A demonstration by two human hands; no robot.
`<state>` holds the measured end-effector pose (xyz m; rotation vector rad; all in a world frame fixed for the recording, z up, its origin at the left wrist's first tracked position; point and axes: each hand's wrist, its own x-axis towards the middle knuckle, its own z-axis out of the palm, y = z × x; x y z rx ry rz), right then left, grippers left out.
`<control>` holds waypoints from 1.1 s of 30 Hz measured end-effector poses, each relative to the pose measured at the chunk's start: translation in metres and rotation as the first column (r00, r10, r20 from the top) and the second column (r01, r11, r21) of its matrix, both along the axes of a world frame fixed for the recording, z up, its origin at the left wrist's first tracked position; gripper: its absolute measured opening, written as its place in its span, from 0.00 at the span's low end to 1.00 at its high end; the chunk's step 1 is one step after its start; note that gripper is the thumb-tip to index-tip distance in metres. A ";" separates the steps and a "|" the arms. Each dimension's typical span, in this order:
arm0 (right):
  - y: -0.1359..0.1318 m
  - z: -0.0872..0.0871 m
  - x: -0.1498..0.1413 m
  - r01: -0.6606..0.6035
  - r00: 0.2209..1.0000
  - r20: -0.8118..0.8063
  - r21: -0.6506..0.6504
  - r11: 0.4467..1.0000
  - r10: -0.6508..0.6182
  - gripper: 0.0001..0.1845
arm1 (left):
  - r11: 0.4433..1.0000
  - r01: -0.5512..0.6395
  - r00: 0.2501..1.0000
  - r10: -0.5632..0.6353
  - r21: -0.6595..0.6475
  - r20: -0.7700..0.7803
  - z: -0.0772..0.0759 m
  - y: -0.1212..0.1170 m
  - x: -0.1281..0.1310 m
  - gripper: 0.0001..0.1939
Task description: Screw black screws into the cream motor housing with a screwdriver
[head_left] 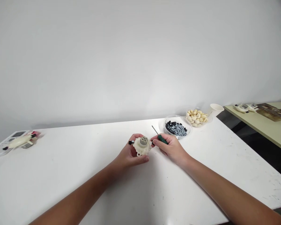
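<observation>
My left hand (130,154) is closed around a round cream plastic part (142,146) with a grey toothed hub on top, held just above the white table (84,175). A small black piece (131,142) shows at my left fingertips. My right hand (172,148) grips a green-handled screwdriver (161,138) whose thin metal shaft points up and to the left. The right fingertips sit right beside the cream part.
A clear bowl (177,128) of black pieces and silver screws stands behind my right hand. A bowl of cream plastic pieces (196,117) and a white paper cup (215,109) are further right. A tray with parts (16,141) lies far left. Another table (267,125) stands at right.
</observation>
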<state>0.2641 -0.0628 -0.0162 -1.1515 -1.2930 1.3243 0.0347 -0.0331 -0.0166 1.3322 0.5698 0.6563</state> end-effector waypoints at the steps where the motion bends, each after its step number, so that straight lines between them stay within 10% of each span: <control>1: -0.001 0.000 -0.001 0.003 1.000 0.009 0.008 1.000 -0.003 0.17 | 1.000 -0.009 1.000 0.010 -0.014 0.019 -0.001 -0.003 0.002 0.33; 26: -0.005 0.010 0.004 -0.064 0.938 0.340 0.381 0.922 -0.075 0.10 | 0.987 -0.155 0.982 0.157 -0.030 0.105 0.003 -0.017 0.014 0.32; 33: -0.009 0.012 0.004 -0.048 0.951 0.306 0.277 0.960 -0.041 0.12 | 0.988 -0.139 0.986 0.144 -0.067 0.079 0.003 -0.018 0.013 0.34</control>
